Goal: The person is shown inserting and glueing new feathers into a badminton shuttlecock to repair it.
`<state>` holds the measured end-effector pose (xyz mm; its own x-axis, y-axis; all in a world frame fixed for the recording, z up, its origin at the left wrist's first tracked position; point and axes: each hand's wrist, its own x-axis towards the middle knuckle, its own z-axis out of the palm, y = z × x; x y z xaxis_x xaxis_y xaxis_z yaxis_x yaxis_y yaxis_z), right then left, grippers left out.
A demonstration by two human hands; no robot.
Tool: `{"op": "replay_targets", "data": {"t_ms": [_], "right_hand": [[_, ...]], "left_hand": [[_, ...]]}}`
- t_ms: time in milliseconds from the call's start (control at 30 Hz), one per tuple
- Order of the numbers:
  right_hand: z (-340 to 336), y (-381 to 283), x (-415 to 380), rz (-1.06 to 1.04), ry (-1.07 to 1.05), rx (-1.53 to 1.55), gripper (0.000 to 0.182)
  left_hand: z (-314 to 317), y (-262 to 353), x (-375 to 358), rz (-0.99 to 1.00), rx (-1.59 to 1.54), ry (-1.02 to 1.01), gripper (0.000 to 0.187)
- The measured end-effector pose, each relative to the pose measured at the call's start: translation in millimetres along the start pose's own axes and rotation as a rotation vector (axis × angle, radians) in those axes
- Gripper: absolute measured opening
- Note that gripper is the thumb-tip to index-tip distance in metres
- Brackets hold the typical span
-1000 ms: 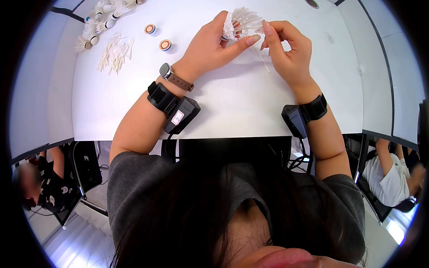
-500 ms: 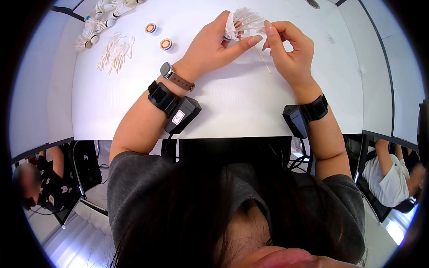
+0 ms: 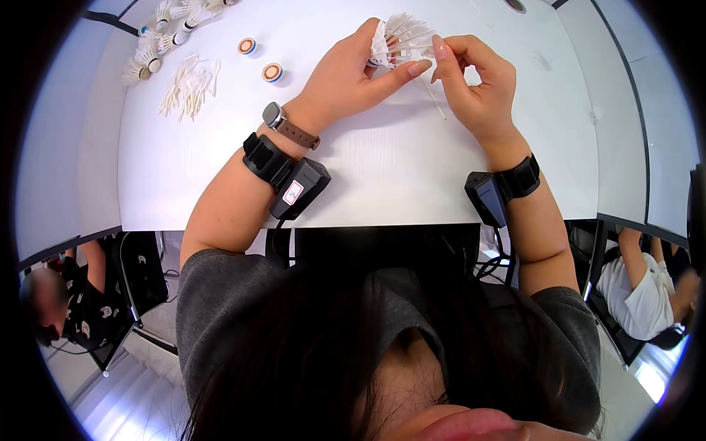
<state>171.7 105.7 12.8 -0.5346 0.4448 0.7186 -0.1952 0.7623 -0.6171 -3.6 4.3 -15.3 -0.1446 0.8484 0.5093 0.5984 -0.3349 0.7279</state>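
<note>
A white feather shuttlecock [image 3: 401,40] is in my left hand [image 3: 368,73], whose fingers wrap round its base and left side while the thumb reaches under the feathers. On the right rim of the shuttlecock, the fingers of my right hand [image 3: 474,77] are pinched together at the feather tips. What lies between those fingertips is too small to make out. A thin white stick or feather shaft [image 3: 435,101] points down below the shuttlecock, between my hands.
Several shuttlecocks [image 3: 148,57] lie at the upper left of the white table [image 3: 404,176]. Near them is a pile of white feather pieces [image 3: 189,87]. Two small round caps [image 3: 272,73] stand left of my hands. One person [image 3: 88,294] is at the left, another [image 3: 640,294] at the right.
The shuttlecock has turned very slightly in my left hand, and the fingers of my right hand have shifted a little at its rim.
</note>
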Motion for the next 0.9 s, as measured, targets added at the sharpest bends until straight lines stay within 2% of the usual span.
{"op": "replay_targets", "data": {"t_ms": [500, 900], "right_hand": [[0.0, -2.6, -0.6, 0.035, 0.017, 0.013, 0.009], [1.3, -1.1, -0.7, -0.039, 0.03, -0.012, 0.007]], "left_hand": [[-2.0, 7.4, 0.8, 0.024, -0.023, -0.031, 0.052], [-2.7, 6.8, 0.8, 0.033, -0.041, -0.024, 0.052]]}}
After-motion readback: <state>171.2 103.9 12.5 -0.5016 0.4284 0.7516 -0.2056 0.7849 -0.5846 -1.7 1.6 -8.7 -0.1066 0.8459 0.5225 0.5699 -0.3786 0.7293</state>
